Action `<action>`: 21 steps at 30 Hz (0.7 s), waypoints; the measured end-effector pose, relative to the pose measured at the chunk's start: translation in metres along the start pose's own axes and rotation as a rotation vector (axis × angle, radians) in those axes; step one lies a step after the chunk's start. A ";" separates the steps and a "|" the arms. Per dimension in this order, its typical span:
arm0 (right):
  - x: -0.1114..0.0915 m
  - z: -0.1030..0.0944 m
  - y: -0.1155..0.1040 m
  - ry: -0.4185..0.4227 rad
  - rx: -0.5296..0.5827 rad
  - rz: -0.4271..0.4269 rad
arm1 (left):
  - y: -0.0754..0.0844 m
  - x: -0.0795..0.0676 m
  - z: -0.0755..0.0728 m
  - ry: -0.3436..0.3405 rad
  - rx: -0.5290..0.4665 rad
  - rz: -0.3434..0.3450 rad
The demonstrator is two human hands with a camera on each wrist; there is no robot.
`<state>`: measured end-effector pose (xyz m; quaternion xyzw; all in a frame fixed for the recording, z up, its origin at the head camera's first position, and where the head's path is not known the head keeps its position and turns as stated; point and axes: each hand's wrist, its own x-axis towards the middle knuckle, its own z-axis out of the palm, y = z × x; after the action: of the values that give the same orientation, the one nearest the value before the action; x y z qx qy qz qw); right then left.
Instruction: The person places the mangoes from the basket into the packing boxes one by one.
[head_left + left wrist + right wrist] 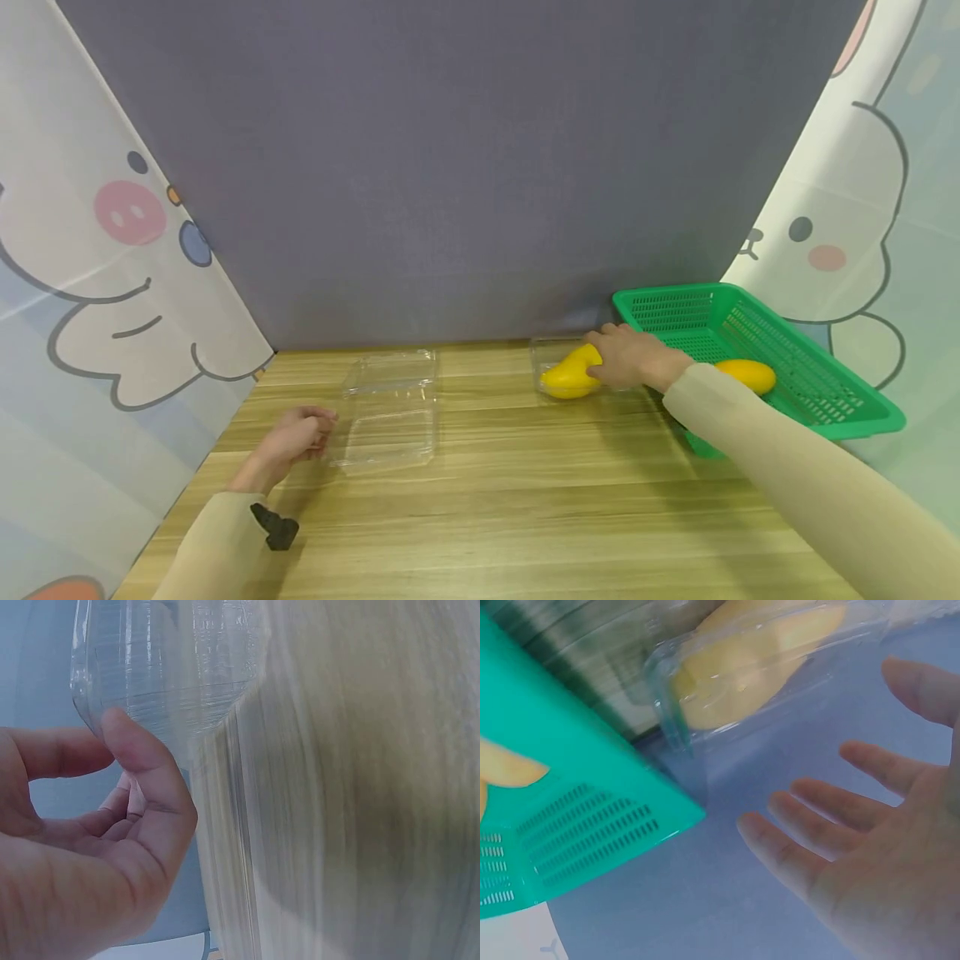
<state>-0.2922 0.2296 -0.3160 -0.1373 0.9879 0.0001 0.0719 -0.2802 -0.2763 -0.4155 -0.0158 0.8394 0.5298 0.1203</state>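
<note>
My left hand (296, 437) is at the left edge of an unfolded clear plastic box (390, 437) on the table. In the left wrist view, its thumb and a fingertip meet at the box's rim (86, 697), pinching it. My right hand (626, 358) is over a second clear plastic box (547, 346), beside a yellow mango (570, 375) that lies in it. In the right wrist view the fingers (832, 802) are spread and nearly straight, apart from the mango (742, 667), which shows through the box wall.
A green plastic basket (832, 367) stands at the right, tilted, with a yellow mango (750, 375) inside, partly behind my right forearm. A grey panel (450, 167) rises behind the wooden table (510, 492). Cartoon-printed curtains (112, 317) hang at both sides.
</note>
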 end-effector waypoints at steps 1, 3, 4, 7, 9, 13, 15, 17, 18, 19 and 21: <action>-0.001 0.000 0.002 0.002 0.000 0.000 | 0.000 0.000 0.000 -0.002 -0.001 0.001; -0.003 -0.001 0.007 0.008 0.002 0.000 | 0.000 0.000 0.001 -0.007 -0.002 0.002; -0.004 -0.001 0.009 0.013 0.004 0.002 | 0.001 -0.001 0.001 -0.008 -0.002 0.002; -0.009 -0.001 0.017 0.025 0.011 -0.001 | 0.001 -0.001 0.002 -0.010 -0.001 0.003; -0.013 0.000 0.023 0.033 0.020 -0.002 | 0.001 -0.001 0.002 -0.009 -0.002 0.002; -0.019 0.001 0.033 0.041 0.022 0.007 | 0.000 -0.001 0.003 -0.008 -0.006 0.004; -0.022 0.003 0.039 0.044 0.017 0.015 | 0.000 0.000 0.003 -0.012 -0.004 0.006; -0.025 0.005 0.045 0.045 0.014 0.023 | 0.000 0.001 0.004 -0.014 -0.007 0.004; -0.026 0.006 0.048 0.045 0.016 0.025 | 0.000 0.001 0.004 -0.013 -0.010 0.000; -0.028 0.006 0.051 0.045 0.018 0.028 | 0.000 0.002 0.004 -0.017 -0.011 0.002; -0.030 0.007 0.057 0.045 0.016 0.031 | 0.000 0.002 0.005 -0.020 -0.014 0.004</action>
<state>-0.2779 0.2926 -0.3202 -0.1212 0.9913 -0.0096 0.0507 -0.2814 -0.2719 -0.4180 -0.0096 0.8345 0.5359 0.1273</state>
